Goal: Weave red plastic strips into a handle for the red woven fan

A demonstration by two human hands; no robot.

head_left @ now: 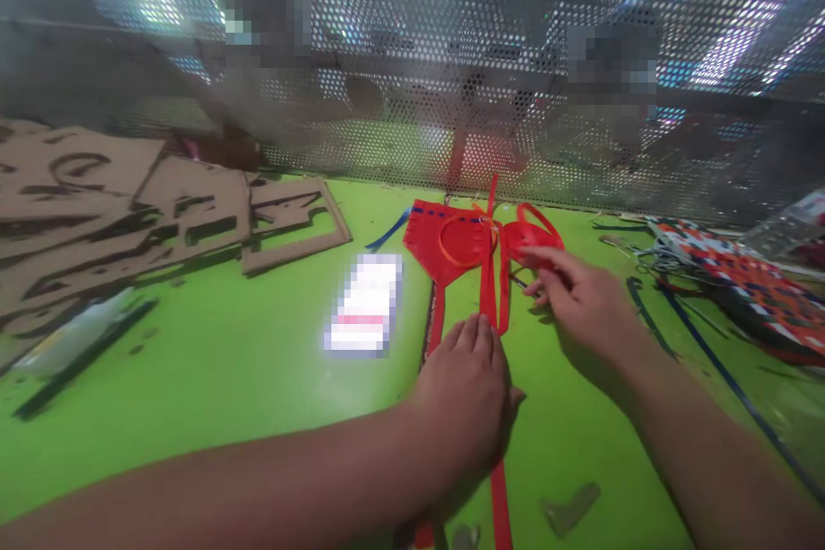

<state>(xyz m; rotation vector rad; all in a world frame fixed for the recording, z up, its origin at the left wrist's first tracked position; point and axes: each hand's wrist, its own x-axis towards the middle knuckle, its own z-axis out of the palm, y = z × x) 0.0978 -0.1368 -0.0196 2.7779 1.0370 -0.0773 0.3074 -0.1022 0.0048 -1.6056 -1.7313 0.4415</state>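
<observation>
On the green table lies a flat red piece (438, 232) with a pointed lower end, a row of dark blue stitches along its top and an orange loop on it. Long red ribbon strips (488, 284) run from it toward me. My left hand (465, 387) rests flat over the strips, fingers stretched out together, palm down. My right hand (577, 292) hovers at the right, fingers loosely bent and apart, beside a loop of red ribbon (532, 241). A thin dark object (517, 281) lies by its fingertips; its kind is unclear.
Cut cardboard frames (296, 219) are piled at the left, near a glue bottle (77, 335). A blurred bright rectangle (366, 305) lies mid-table. On the right sit a woven multicoloured piece (741, 284) and a blue strip (728, 378). A perforated metal panel (412, 86) stands behind.
</observation>
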